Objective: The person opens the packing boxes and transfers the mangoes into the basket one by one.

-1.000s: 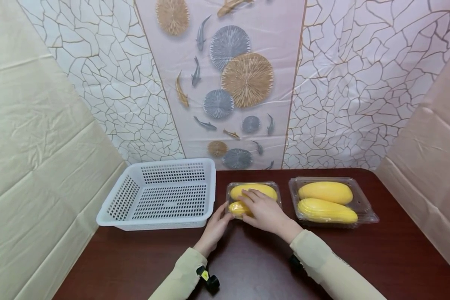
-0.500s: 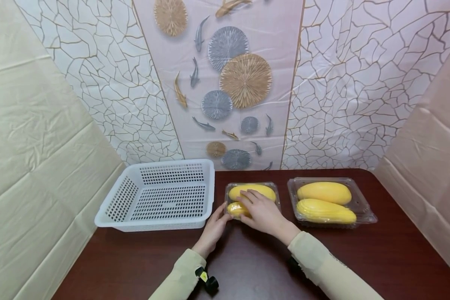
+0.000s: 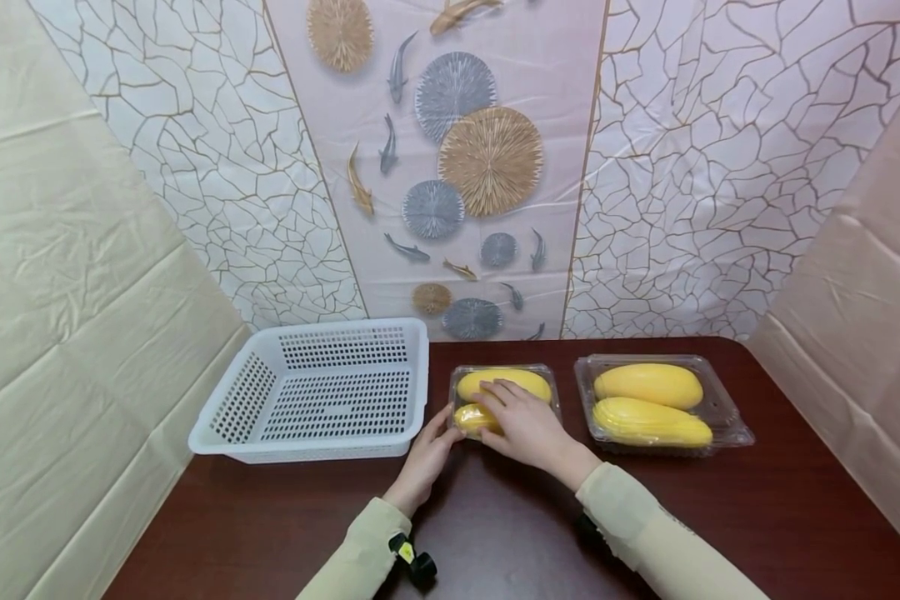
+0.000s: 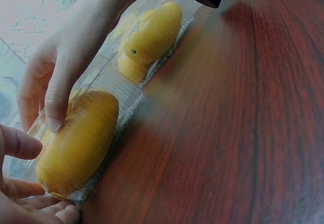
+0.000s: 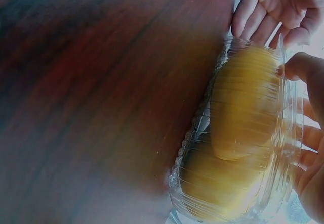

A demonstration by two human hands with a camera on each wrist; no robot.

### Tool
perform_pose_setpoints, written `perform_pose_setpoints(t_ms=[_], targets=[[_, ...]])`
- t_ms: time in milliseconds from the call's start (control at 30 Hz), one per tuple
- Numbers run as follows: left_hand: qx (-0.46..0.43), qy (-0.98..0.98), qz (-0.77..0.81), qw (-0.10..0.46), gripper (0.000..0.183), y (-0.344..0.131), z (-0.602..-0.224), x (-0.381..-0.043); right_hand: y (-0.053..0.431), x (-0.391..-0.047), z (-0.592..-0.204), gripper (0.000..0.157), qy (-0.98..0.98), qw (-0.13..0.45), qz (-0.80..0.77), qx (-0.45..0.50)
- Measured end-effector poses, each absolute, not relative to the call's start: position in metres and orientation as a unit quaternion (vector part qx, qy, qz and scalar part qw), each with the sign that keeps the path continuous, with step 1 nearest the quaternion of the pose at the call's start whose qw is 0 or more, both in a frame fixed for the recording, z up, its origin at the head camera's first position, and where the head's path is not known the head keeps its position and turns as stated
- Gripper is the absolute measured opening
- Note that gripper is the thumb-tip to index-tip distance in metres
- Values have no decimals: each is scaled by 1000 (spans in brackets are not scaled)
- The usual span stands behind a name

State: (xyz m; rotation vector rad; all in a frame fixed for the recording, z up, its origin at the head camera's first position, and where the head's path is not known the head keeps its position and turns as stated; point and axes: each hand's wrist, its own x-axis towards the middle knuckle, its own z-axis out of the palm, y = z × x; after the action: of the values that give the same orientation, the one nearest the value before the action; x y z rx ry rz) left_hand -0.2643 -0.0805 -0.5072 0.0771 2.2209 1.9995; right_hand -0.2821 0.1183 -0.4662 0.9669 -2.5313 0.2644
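Apparent steadying: right hand (image 3: 525, 427) spread on clear box (image 5: 243, 143), left hand (image 3: 427, 457) uncurled at its end; lifting would need grip

Bright, even light fills the head view, its source out of frame. A pale sheen spreads over the dark table (image 3: 495, 533) near the bottom edge, and a soft shadow lies beside the left hand (image 3: 424, 462). Wide-angle distortion splays the cloth walls (image 3: 52, 333) outward at both sides. The left wrist view is dimmer and hazy, bluish and washed out at upper left. The right wrist view looks softest, with white glare at right and yellow fruit (image 5: 243, 102) blurred behind the shiny clear box (image 5: 286, 148).
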Motion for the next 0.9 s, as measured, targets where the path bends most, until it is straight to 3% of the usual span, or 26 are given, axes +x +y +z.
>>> perform_pose_setpoints(t_ms=[900], targets=[[15, 730, 678, 90, 69, -83, -511, -267, 118, -283, -467, 54, -909, 213, 114, 341]])
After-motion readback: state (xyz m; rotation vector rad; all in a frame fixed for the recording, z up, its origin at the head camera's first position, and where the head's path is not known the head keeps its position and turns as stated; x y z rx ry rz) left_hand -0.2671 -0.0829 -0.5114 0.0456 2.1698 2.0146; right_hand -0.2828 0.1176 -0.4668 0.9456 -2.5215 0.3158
